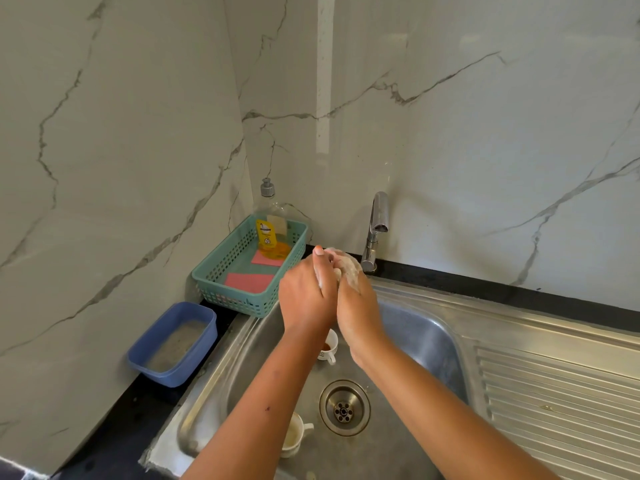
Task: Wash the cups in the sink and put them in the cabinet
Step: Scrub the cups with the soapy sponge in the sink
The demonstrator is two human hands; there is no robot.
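Hands: L hand point(306, 296) & R hand point(356, 306) are pressed together above the back-left part of the sink point(419, 327), just in front of the tap point(375, 230). Both are coated w/ white lather.
Grip: fingers of both curl inward round a foamy white mass point(343, 266). Cannot tell if it is a sponge or only suds, nor if either hand truly holds anything.
Far cup: white far cup point(330, 346) stands upright on the basin floor under the wrists, brown residue inside, partly hidden by the L forearm.
Near cup: white near cup point(294, 436) stands upright left of the drain point(344, 408), pale residue inside, handle toward the drain.
Basket: teal basket point(211, 275) sits on the counter at the sink's back-left corner. It holds a soap bottle point(268, 220) w/ yellow label & two pink cloths point(249, 282).
Tub: blue tub point(204, 327) sits on the counter left of the sink, near the basket, w/ greyish contents.
Drainboard: ribbed steel drainboard point(554, 393) lies right of the basin.
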